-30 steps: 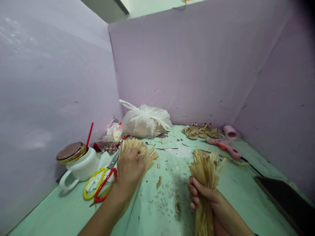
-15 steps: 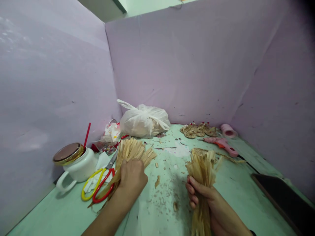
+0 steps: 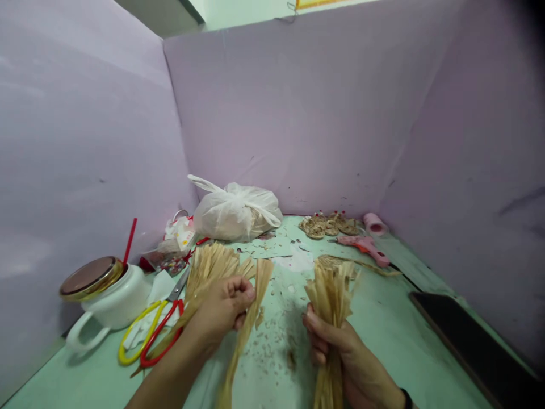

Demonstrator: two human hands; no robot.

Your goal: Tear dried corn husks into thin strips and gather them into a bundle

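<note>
While the pile (image 3: 210,267) lies left, beside my left hand (image 3: 227,302), I have the bundle (image 3: 331,292) clasped in my right hand (image 3: 343,345); my left hand pinches the strip (image 3: 243,336), left of the bundle and apart, both running near to far, the strip's far end leaning right.

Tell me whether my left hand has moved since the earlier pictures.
Yes. Judged against the scissors, the left hand has moved to the right, farther from them; it now pinches a pale strip.
</note>
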